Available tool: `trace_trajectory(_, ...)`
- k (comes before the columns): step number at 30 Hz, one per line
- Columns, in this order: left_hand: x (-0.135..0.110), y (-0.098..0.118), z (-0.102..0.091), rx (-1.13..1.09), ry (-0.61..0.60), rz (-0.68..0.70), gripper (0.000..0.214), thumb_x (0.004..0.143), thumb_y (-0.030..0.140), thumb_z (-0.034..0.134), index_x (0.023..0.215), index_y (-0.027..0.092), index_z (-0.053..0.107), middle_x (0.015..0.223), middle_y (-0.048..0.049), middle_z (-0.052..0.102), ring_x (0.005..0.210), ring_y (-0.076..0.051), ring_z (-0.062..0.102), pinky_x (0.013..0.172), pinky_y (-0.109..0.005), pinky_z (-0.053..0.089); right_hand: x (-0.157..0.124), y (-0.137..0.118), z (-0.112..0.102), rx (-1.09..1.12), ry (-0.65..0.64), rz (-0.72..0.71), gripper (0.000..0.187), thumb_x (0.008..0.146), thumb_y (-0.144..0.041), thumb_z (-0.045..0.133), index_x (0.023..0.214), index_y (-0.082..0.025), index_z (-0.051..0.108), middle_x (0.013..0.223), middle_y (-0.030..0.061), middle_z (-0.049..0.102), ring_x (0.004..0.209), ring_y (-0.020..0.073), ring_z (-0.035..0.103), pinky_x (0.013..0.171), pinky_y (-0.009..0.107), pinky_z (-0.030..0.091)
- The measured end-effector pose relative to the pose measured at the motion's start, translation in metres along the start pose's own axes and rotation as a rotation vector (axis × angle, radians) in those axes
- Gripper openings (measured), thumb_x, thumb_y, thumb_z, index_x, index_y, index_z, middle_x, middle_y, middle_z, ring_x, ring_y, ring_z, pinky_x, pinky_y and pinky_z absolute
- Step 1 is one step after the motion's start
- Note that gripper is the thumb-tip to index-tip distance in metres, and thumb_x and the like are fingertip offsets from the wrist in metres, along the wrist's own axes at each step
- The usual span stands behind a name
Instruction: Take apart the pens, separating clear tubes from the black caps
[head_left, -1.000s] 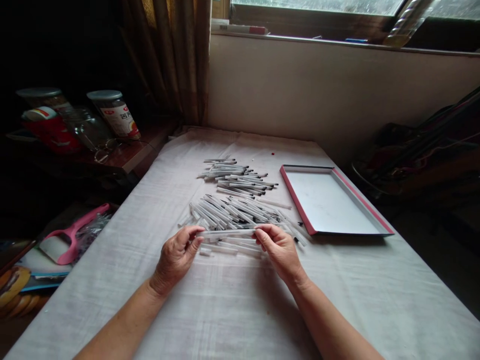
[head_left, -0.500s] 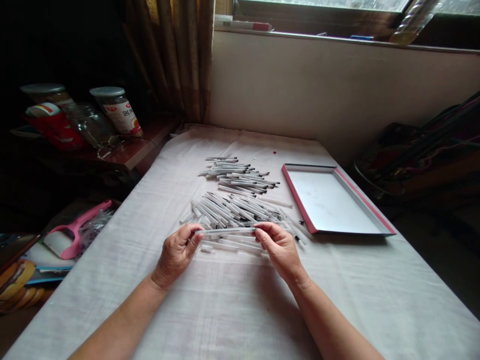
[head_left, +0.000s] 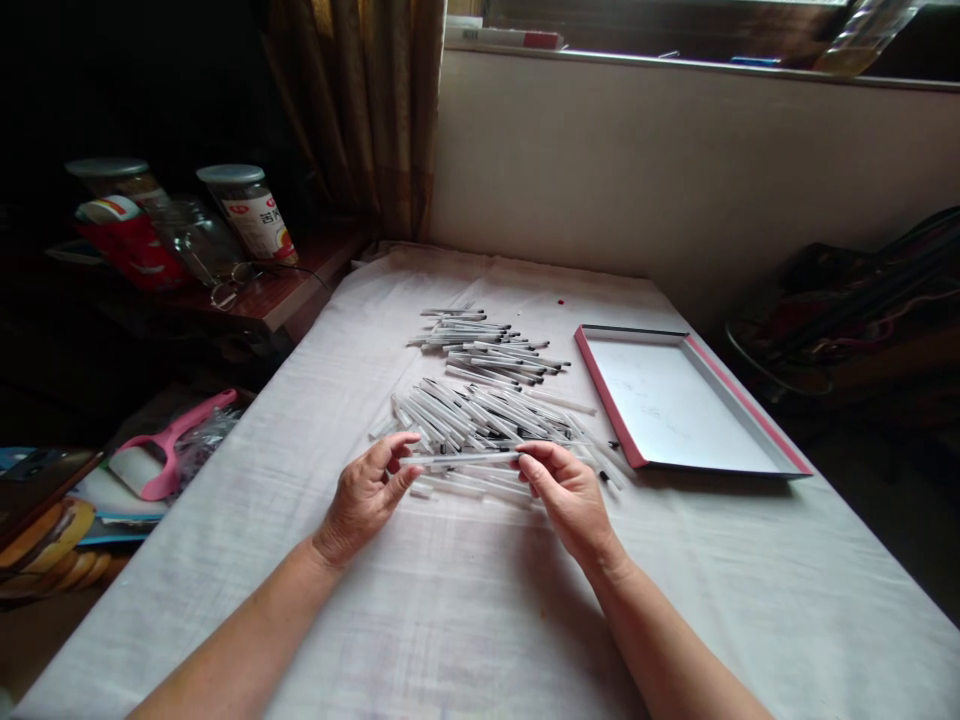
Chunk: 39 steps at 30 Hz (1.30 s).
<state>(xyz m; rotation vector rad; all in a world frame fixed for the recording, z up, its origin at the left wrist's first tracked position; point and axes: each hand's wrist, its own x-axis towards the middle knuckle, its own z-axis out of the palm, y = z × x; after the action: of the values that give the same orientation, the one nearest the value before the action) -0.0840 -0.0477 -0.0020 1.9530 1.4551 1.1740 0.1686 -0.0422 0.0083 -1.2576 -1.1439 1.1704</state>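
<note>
A pen (head_left: 465, 459) with a clear, whitish barrel lies level above the tablecloth. My right hand (head_left: 564, 492) pinches its dark end between thumb and fingertips. At the pen's other end, my left hand (head_left: 369, 495) has its thumb and forefinger parted, one below and one above the barrel. Whether the left hand still touches it I cannot tell. Just beyond my hands lies a pile of clear barrels and pen parts (head_left: 480, 412), partly hidden by my fingers. Farther back is a second pile of pens (head_left: 491, 352) with dark ends, lying roughly side by side.
To the right sits a shallow tray (head_left: 679, 400) with pink and dark edges. Small black caps (head_left: 604, 477) lie near it. A side table on the left holds a labelled jar (head_left: 259, 220) and glasses (head_left: 229, 288). A pink-handled tool (head_left: 169, 450) lies lower left.
My left thumb and forefinger have spread apart at the pen's left end, where they were pinched before. My right hand keeps its pinch. The view has shifted slightly.
</note>
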Motion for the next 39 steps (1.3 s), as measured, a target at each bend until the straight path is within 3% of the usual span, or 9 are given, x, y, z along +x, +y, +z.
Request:
trace_trajectory(5, 0.000, 0.003, 0.001, 0.010, 0.036, 0.039, 0.020, 0.089, 0.037, 0.057, 0.096, 0.020, 0.064, 0.081, -0.0011, 0.068, 0.061, -0.010, 0.058, 0.060, -0.020, 0.049, -0.001, -0.002, 0.000, -0.002, -0.007, 0.004, 0.031, 0.072, -0.048, 0.073, 0.084, -0.020, 0.070, 0.071, 0.0047, 0.072, 0.062, 0.0160, 0.063, 0.053, 0.027, 0.049)
trace_trajectory(8, 0.002, 0.004, -0.002, 0.032, 0.004, 0.059, 0.026, 0.092, 0.042, 0.052, 0.090, 0.019, 0.065, 0.072, -0.0007, 0.066, 0.059, -0.012, 0.058, 0.060, -0.022, 0.048, -0.001, -0.004, 0.000, -0.024, -0.019, -0.003, 0.031, 0.072, -0.048, 0.073, 0.086, -0.020, 0.070, 0.072, 0.0049, 0.072, 0.063, 0.0163, 0.063, 0.052, 0.027, 0.049)
trace_trajectory(13, 0.000, 0.001, 0.000, -0.006, -0.017, 0.044, 0.023, 0.089, 0.037, 0.059, 0.102, 0.019, 0.063, 0.086, -0.0023, 0.070, 0.062, -0.011, 0.061, 0.057, -0.019, 0.048, -0.001, -0.002, 0.000, -0.001, -0.010, 0.001, 0.029, 0.072, -0.046, 0.074, 0.086, -0.020, 0.071, 0.073, 0.0048, 0.072, 0.063, 0.0161, 0.063, 0.054, 0.027, 0.050)
trace_trajectory(17, 0.001, 0.002, 0.001, 0.005, -0.011, 0.093, 0.018, 0.091, 0.034, 0.055, 0.094, 0.019, 0.063, 0.082, -0.0019, 0.069, 0.065, -0.012, 0.062, 0.063, -0.020, 0.049, -0.001, 0.002, 0.000, 0.024, -0.012, -0.015, 0.024, 0.073, -0.041, 0.074, 0.087, -0.021, 0.073, 0.075, 0.0039, 0.072, 0.064, 0.0155, 0.063, 0.060, 0.028, 0.053)
trace_trajectory(23, 0.005, 0.008, -0.006, 0.033, -0.083, 0.033, 0.038, 0.094, 0.044, 0.045, 0.070, 0.018, 0.059, 0.059, 0.0011, 0.058, 0.053, -0.011, 0.054, 0.054, -0.020, 0.043, 0.000, 0.004, -0.002, -0.079, 0.040, -0.183, 0.017, 0.075, -0.036, 0.074, 0.086, -0.023, 0.076, 0.087, 0.0054, 0.074, 0.083, 0.0203, 0.067, 0.079, 0.035, 0.054)
trace_trajectory(27, 0.004, 0.008, -0.011, -0.060, -0.086, -0.071, 0.049, 0.095, 0.051, 0.040, 0.060, 0.019, 0.052, 0.051, 0.0018, 0.049, 0.049, -0.011, 0.048, 0.047, -0.020, 0.039, 0.004, 0.003, -0.006, -0.135, 0.083, -0.232, 0.018, 0.079, -0.037, 0.071, 0.087, -0.023, 0.075, 0.086, 0.0050, 0.073, 0.081, 0.0204, 0.066, 0.074, 0.034, 0.054)
trace_trajectory(32, 0.004, 0.005, -0.014, -0.125, -0.015, -0.148, 0.051, 0.094, 0.055, 0.042, 0.059, 0.018, 0.052, 0.047, 0.0024, 0.045, 0.044, -0.010, 0.044, 0.041, -0.019, 0.035, 0.017, 0.000, -0.008, -0.467, 0.036, -0.377, 0.017, 0.084, -0.031, 0.062, 0.093, -0.025, 0.074, 0.089, 0.0054, 0.074, 0.075, 0.0199, 0.066, 0.070, 0.033, 0.052)
trace_trajectory(36, 0.004, 0.003, -0.012, -0.118, -0.015, -0.137, 0.051, 0.094, 0.054, 0.043, 0.060, 0.018, 0.054, 0.049, 0.0019, 0.047, 0.046, -0.010, 0.047, 0.042, -0.019, 0.038, 0.031, -0.002, -0.001, -0.849, -0.003, -0.477, 0.018, 0.084, -0.023, 0.059, 0.090, -0.027, 0.075, 0.087, 0.0050, 0.076, 0.080, 0.0223, 0.066, 0.076, 0.034, 0.051)
trace_trajectory(39, 0.003, 0.001, -0.012, -0.101, -0.027, -0.116, 0.049, 0.095, 0.052, 0.043, 0.061, 0.018, 0.054, 0.050, 0.0023, 0.048, 0.048, -0.010, 0.049, 0.045, -0.019, 0.040, 0.035, -0.006, 0.002, -0.978, -0.048, -0.490, 0.018, 0.085, -0.023, 0.060, 0.090, -0.029, 0.076, 0.090, 0.0051, 0.077, 0.085, 0.0233, 0.066, 0.076, 0.033, 0.051)
